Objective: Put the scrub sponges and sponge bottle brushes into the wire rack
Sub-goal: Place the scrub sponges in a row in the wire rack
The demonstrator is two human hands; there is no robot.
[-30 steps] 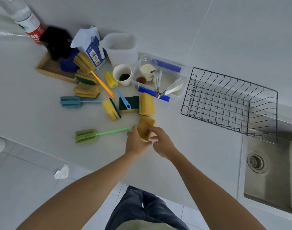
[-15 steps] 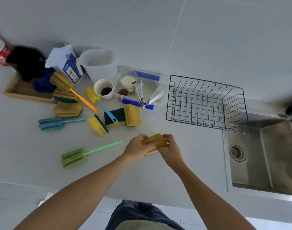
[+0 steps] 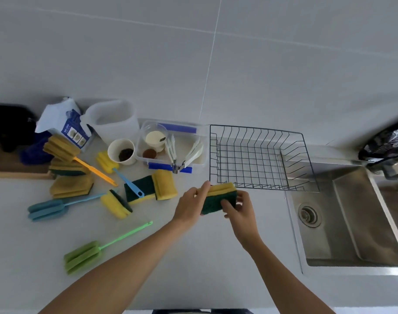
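Yellow foam with a dark green scouring face, the scrub sponge [image 3: 218,198] sits between both hands just in front of the near left corner of the wire rack [image 3: 259,158], above the grey counter [image 3: 216,257]. The left hand [image 3: 191,206] pinches its left end with fingers curled around it; the right hand [image 3: 241,209] grips the right end, fingertips pressed on the green side. The rack holds nothing and stands beside the steel sink [image 3: 347,220]. To the left, more sponges lie loose on the counter, among them a yellow-and-green pair [image 3: 151,186], along with a green bottle brush [image 3: 96,251], a blue bottle brush [image 3: 55,207] and an orange-handled brush [image 3: 78,156].
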